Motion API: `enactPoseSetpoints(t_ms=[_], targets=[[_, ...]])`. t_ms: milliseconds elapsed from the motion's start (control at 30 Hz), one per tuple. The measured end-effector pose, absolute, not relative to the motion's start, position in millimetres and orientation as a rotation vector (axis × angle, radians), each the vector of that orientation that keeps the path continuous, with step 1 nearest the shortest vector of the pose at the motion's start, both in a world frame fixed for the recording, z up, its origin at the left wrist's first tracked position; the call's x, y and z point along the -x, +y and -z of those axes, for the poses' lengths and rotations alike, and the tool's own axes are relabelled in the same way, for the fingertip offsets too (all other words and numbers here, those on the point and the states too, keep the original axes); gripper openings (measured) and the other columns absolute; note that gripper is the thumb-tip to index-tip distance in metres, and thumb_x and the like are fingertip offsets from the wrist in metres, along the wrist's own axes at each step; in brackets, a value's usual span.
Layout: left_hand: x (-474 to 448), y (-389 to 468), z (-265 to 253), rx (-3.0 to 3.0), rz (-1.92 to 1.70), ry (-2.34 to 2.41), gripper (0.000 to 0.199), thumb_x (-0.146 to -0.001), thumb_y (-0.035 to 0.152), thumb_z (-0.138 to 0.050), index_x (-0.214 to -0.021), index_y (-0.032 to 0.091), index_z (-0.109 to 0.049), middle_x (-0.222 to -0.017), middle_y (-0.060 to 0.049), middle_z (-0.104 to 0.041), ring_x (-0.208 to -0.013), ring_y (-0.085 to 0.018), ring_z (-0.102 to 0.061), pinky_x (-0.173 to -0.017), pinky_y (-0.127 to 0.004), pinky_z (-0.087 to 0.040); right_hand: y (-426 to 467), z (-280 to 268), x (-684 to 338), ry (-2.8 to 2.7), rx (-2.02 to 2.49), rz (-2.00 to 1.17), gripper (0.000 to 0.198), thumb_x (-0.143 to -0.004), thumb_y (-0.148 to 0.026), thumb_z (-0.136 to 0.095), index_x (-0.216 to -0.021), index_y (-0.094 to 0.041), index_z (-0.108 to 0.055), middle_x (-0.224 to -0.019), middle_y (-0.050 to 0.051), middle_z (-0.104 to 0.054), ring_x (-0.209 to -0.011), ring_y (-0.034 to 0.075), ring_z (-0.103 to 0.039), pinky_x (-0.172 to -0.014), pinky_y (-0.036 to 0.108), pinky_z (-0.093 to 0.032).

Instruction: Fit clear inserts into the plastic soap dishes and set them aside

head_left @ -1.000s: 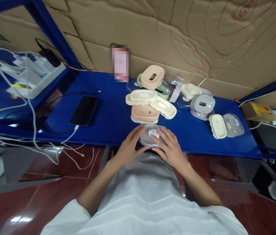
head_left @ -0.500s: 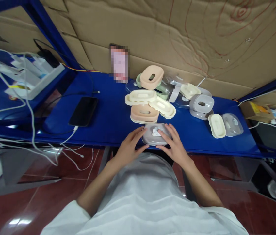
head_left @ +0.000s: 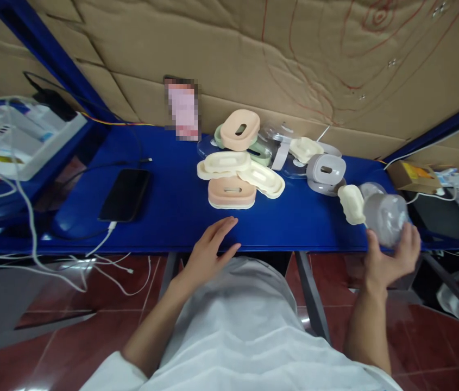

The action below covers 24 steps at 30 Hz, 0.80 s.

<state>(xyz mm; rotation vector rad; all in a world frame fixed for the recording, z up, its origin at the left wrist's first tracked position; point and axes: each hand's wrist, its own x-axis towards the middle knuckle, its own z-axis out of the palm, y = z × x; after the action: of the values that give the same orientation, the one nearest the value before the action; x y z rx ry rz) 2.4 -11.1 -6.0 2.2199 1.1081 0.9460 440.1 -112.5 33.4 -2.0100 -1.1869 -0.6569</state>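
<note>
At the right end of the blue table, my right hand (head_left: 392,263) grips a grey plastic soap box (head_left: 384,217) with a clear lid; its outline is slightly blurred. Just left of it lies a cream wavy-edged tray (head_left: 351,204), and a clear lid (head_left: 371,189) shows partly behind it. My left hand (head_left: 212,251) is open and empty over the table's front edge, fingers stretched out. Ahead of it sits a peach slotted cover (head_left: 231,191) on a pale piece. Cream trays (head_left: 226,162) lie just behind that.
A stack of grey slotted covers (head_left: 326,169) stands right of centre, with another peach cover (head_left: 240,129) and clear lids at the back. A black phone (head_left: 125,194) with a white cable lies left. A cardboard sheet (head_left: 221,43) rises behind; a small carton (head_left: 412,177) stands right.
The grey soap box has moved from the front middle to the right end in my right hand. My left hand has come off it and stays near the front edge.
</note>
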Motion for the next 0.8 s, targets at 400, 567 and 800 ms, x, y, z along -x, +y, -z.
enactPoseSetpoints(t_ms=[400,567,800], targets=[[-4.8,-10.2,3.2,-2.299,-0.955,1.108,0.047,-0.108,0.033,-0.063,-0.154,0.031,-0.055,-0.148,-0.009,-0.066,-0.136,-0.026,-0.066,-0.117,-0.046,-0.058,-124.3,28.3,-571.2,-1.022,2.227,0.797,0.097,-0.079,-0.084,-0.072,-0.145,-0.014,-0.071,-0.144,0.035,-0.06,-0.135,0.055,-0.054,-0.108,0.075,-0.04],[-6.4,-9.8,4.1,-2.331,-0.969,1.087,0.042,-0.109,0.032,-0.062,-0.15,0.03,-0.059,-0.145,-0.009,-0.068,-0.134,-0.026,-0.067,-0.115,-0.048,-0.059,-65.5,15.2,-595.3,-1.165,2.275,0.666,0.081,-0.092,-0.07,-0.064,-0.145,-0.01,-0.068,-0.146,0.038,-0.054,-0.133,0.049,-0.052,-0.103,0.069,-0.039],[-8.1,-7.7,6.3,-2.342,-1.021,1.057,0.036,-0.107,0.028,-0.064,-0.144,0.029,-0.064,-0.142,-0.008,-0.07,-0.132,-0.026,-0.067,-0.113,-0.048,-0.06,-0.8,5.0,-600.2,-1.289,2.299,0.595,0.08,-0.101,-0.061,-0.054,-0.147,0.004,-0.063,-0.142,0.044,-0.056,-0.134,0.045,-0.054,-0.101,0.062,-0.042]])
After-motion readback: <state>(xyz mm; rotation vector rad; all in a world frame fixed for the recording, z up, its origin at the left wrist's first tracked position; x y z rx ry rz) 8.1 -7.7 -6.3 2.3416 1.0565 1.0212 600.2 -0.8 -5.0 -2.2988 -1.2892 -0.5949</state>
